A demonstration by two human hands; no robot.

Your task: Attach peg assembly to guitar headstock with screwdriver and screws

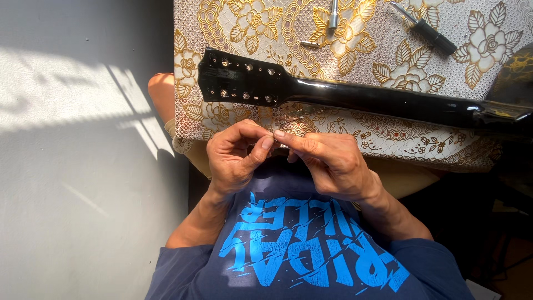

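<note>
A black guitar neck (377,103) lies face down across the table, its headstock (239,82) with several bare tuner holes at the left. In front of the table edge my left hand (236,158) and my right hand (330,164) meet fingertip to fingertip. Together they pinch a small metal part (279,143), mostly hidden by the fingers. Both hands are just below the headstock, apart from it.
The table carries a white cloth with gold flowers (388,55). A metal socket tool (333,14) and a small metal piece (310,43) lie at the back, a black-handled screwdriver (430,30) to the right. A grey floor (83,166) lies left.
</note>
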